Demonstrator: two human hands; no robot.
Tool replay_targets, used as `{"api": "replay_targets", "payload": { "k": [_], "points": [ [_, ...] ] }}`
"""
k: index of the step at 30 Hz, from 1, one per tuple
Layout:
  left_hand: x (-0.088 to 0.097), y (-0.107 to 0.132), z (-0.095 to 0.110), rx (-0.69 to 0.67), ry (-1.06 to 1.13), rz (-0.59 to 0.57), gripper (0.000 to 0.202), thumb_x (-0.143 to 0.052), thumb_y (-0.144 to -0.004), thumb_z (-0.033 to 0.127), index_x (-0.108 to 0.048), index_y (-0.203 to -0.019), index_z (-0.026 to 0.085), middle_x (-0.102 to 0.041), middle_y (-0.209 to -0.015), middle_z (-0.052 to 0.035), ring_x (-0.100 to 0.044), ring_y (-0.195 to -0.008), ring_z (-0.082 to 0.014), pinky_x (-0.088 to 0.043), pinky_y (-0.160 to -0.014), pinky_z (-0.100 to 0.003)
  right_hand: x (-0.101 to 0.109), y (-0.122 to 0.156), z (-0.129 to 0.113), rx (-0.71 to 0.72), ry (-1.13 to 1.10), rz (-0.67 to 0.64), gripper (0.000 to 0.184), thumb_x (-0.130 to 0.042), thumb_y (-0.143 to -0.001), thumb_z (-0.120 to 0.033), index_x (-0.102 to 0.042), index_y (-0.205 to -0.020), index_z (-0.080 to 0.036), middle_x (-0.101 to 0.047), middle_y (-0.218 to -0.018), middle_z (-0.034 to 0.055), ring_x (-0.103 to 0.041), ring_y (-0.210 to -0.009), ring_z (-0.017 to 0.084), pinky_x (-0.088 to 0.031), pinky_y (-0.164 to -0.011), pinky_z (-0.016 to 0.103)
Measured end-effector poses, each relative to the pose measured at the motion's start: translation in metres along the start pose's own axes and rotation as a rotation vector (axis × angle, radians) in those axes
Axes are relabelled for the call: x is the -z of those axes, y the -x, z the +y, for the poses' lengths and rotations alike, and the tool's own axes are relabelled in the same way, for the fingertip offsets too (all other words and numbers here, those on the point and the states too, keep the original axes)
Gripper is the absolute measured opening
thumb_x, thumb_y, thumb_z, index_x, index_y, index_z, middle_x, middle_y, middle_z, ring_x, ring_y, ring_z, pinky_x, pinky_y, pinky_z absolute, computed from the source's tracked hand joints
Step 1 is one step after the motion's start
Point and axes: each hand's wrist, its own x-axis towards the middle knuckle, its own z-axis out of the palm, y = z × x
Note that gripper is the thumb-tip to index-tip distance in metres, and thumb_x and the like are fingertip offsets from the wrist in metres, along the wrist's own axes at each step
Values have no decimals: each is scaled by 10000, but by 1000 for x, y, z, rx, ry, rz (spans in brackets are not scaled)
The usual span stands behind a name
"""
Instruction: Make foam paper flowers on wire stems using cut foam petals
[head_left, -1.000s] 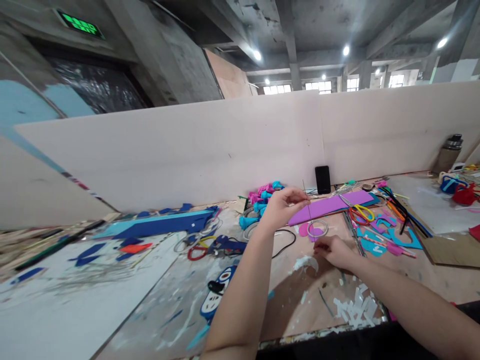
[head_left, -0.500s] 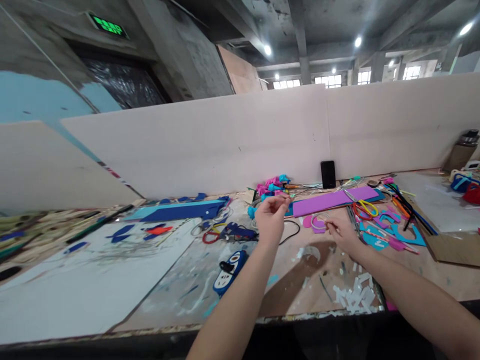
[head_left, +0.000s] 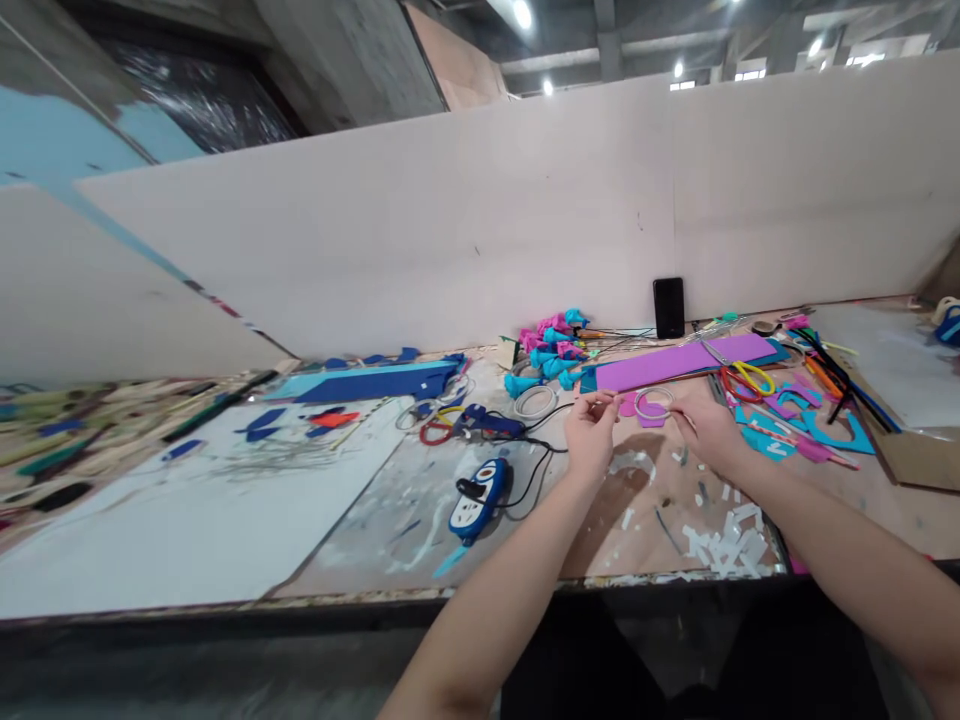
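Note:
My left hand [head_left: 589, 437] hovers over the worktable with thumb and forefinger pinched on a thin wire [head_left: 651, 404] that I can barely make out. My right hand [head_left: 705, 432] is close beside it, fingers curled and pinched on the same wire near a small coil of wire [head_left: 654, 402] lying on pink foam cut-outs. A long purple foam sheet [head_left: 686, 362] lies just behind both hands. White paper scraps [head_left: 720, 545] litter the table under my right forearm.
A blue glue gun [head_left: 478, 497] with a black cord lies left of my hands. Red-handled scissors [head_left: 439, 429], yellow-and-red scissors [head_left: 742, 378], blue foam strips [head_left: 375, 382], pink and teal foam flowers [head_left: 551, 345], a black phone [head_left: 667, 306] against the white partition [head_left: 450, 240].
My left hand came down from held high to table level and my right hand moved up to meet it; the camera view tilted downward and shifted.

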Motion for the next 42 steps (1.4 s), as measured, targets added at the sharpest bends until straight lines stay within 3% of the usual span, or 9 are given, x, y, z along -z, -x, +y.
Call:
{"api": "replay_targets", "payload": {
  "k": [3, 7, 11, 15, 19, 22, 29, 37, 42],
  "points": [
    [9, 0, -2, -102, -266, -160, 232, -715, -846, 386, -638, -965, 203, -746, -942, -47, -689, -722, -132, -533, -699, -258, 0, -1, 1, -37, 36, -18, 231, -472, -979, -196, -697, -1030, -178, -747, -1031, 127, -678, -999, 258, -505, -898, 372],
    [15, 1, -7, -389, -689, -322, 202, -657, -895, 332, -687, -1072, 238, -748, -792, -28, -679, -676, -161, -503, -694, -281, 1, -3, 4, -138, 73, -84, 209, -491, -955, -176, -700, -966, -182, -745, -967, 112, -667, -926, 248, -480, -810, 338],
    [5, -3, -18, -690, -802, -555, 159, -600, -939, 300, -736, -1005, 251, -781, -1024, -108, -722, -970, -247, -515, -867, -378, 2, -5, 6, -149, 104, -196, 216, -493, -964, -194, -706, -926, -199, -748, -920, 99, -651, -849, 235, -438, -741, 321],
    [-15, -9, -33, -763, -803, -775, 211, -543, -973, 238, -742, -1036, 270, -759, -1173, -111, -695, -1105, -262, -476, -968, -435, 7, -9, 16, -116, 186, -313, 230, -488, -963, -184, -704, -887, -188, -749, -912, 115, -651, -840, 243, -401, -721, 322],
    [-41, -17, -42, -787, -736, -699, 205, -536, -988, 239, -733, -1046, 237, -756, -1128, -132, -698, -1056, -248, -492, -949, -419, 21, -14, 36, -122, 242, -334, 218, -504, -929, -148, -702, -841, -171, -735, -847, 115, -629, -773, 220, -375, -705, 307],
    [-52, -24, -45, -900, -726, -650, 205, -537, -1003, 259, -726, -938, 215, -760, -1007, -102, -704, -923, -211, -508, -821, -348, 36, -18, 45, -167, 256, -357, 206, -520, -896, -140, -688, -780, -165, -714, -778, 91, -598, -714, 199, -353, -673, 293],
    [-40, -28, -44, -1076, -728, -536, 159, -573, -988, 204, -709, -906, 214, -763, -943, -46, -690, -839, -167, -491, -733, -294, 51, -25, 36, -257, 122, -407, 188, -515, -876, -134, -663, -763, -162, -677, -714, 51, -593, -692, 174, -353, -658, 265],
    [-40, -25, -42, -917, -661, -537, 145, -588, -976, 195, -698, -883, 205, -770, -924, -35, -700, -833, -159, -522, -744, -279, 38, -17, 24, -207, 209, -390, 211, -486, -941, -174, -694, -908, -161, -741, -882, 98, -666, -822, 223, -404, -723, 295],
    [-40, -22, -41, -850, -634, -539, 143, -595, -944, 134, -701, -877, 202, -772, -928, -32, -707, -858, -170, -526, -762, -279, 34, -13, 24, -24, 287, -256, 219, -493, -961, -162, -711, -950, -144, -741, -912, 122, -662, -861, 249, -446, -779, 343]
  ]
}}
